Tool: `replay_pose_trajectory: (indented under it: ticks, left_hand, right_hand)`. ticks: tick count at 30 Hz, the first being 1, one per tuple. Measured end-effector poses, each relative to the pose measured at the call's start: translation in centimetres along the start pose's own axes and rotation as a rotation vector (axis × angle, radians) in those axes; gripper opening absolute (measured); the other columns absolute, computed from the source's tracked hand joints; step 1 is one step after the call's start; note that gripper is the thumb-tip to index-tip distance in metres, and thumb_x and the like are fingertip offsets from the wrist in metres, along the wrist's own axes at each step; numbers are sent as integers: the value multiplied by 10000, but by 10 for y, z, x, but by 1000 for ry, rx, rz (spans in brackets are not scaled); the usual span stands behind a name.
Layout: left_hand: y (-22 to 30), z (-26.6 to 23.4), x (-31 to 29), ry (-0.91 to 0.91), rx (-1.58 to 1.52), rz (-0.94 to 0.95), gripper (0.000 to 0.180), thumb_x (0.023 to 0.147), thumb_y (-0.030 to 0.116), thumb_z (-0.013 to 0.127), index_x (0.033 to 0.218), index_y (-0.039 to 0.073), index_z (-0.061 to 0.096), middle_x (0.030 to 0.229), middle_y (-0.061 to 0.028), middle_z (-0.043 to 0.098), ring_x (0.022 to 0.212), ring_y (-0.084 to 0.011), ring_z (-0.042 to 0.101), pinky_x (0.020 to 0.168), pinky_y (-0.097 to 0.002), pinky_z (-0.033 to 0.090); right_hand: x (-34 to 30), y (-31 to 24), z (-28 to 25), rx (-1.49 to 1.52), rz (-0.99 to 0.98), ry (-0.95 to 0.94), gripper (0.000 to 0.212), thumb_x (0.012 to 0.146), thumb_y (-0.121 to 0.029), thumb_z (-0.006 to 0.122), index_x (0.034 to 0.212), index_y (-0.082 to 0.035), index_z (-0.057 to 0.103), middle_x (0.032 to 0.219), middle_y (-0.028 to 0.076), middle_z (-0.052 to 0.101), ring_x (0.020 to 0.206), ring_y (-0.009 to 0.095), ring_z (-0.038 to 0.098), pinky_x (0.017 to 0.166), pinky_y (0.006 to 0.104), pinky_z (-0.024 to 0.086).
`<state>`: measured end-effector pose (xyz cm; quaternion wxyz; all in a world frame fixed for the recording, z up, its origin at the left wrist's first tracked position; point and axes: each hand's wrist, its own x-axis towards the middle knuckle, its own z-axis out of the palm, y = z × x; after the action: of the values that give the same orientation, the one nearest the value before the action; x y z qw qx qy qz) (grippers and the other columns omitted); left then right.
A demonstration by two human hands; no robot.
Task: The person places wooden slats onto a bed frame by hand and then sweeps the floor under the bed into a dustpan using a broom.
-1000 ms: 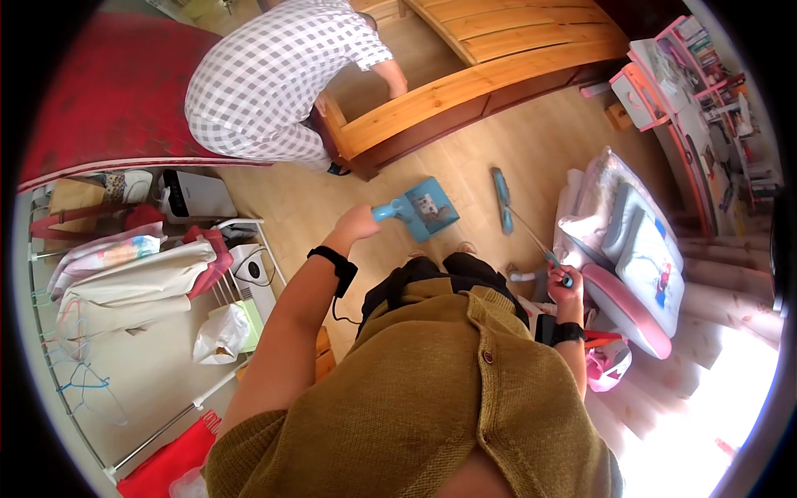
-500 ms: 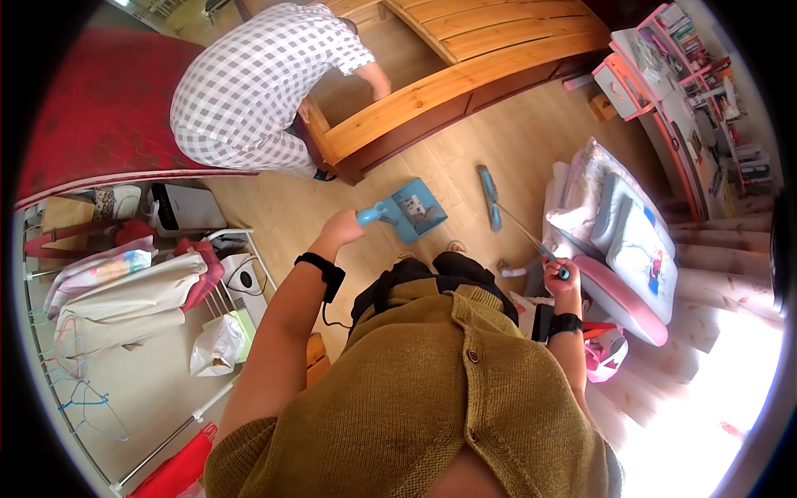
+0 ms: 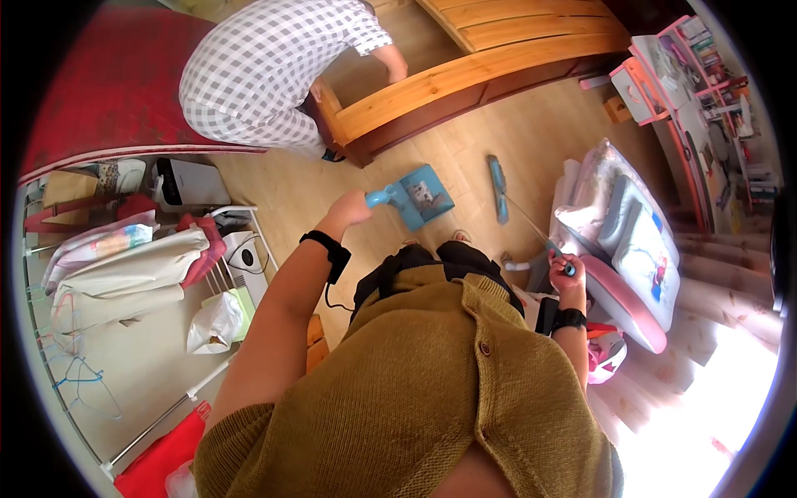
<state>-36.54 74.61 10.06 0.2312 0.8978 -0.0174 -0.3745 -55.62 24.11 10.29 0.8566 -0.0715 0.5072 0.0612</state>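
Observation:
In my left hand (image 3: 350, 207) is the handle of a blue dustpan (image 3: 413, 217), with the fingers wrapped round it. Some greyish-white debris (image 3: 426, 196) lies in the pan. My right hand (image 3: 568, 272) grips the dark end of a long-handled broom (image 3: 498, 189). Its thin stick runs up and left to a blue head over the wooden floor, to the right of the dustpan and apart from it. My feet show just below the dustpan.
Ahead, a person in a checked shirt (image 3: 249, 75) bends over an open wooden bed frame (image 3: 415, 104). Folded bedding and cushions (image 3: 635, 241) are piled at the right, near a pink-edged desk (image 3: 685, 124). A white rack with clothes (image 3: 133, 270) stands at the left.
My view has shifted slightly, so the room sits a little higher and further right. Both hands keep their hold on the dustpan and broom.

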Motion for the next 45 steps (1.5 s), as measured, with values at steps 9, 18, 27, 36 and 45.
replay_pose_trajectory:
  ticks: [9, 18, 27, 36, 45]
  left_hand:
    - [3, -4, -4, 4, 39, -12, 294, 614, 130, 605, 896, 44, 606, 818, -172, 614, 774, -323, 593, 672, -385, 463]
    - [-4, -1, -29, 221, 19, 23, 260, 635, 169, 596, 856, 33, 603, 813, -166, 612, 777, -320, 587, 676, -389, 460]
    - [-20, -15, -56, 181, -36, -67, 294, 607, 193, 622, 847, 24, 606, 786, -173, 610, 758, -325, 584, 674, -388, 456]
    - [-16, -18, -45, 95, -8, -123, 247, 605, 142, 568, 804, 2, 610, 747, -197, 604, 730, -345, 584, 653, -395, 459]
    - [-38, -10, -47, 79, 9, -109, 235, 615, 122, 539, 801, -3, 610, 762, -213, 597, 734, -359, 577, 660, -402, 458]
  right_hand:
    - [-4, 5, 13, -65, -24, 42, 255, 700, -20, 475, 935, 75, 443, 836, 148, 526, 458, 111, 408, 386, 201, 337]
    - [-12, 6, 30, -658, 123, 4, 66, 726, -18, 495, 757, -20, 436, 617, 38, 470, 431, 89, 437, 354, 212, 320]
    - [3, 17, 103, -1148, -63, -40, 226, 712, -13, 489, 926, -62, 435, 633, 18, 455, 397, 106, 424, 338, 249, 367]
    - [69, 86, 68, -1945, -169, 168, 468, 696, -29, 520, 1155, -35, 429, 567, 114, 504, 429, 184, 521, 343, 317, 380]
    - [-46, 107, 20, -1562, 153, -24, 684, 682, 49, 500, 1324, -95, 313, 560, 31, 474, 385, 104, 443, 343, 255, 340]
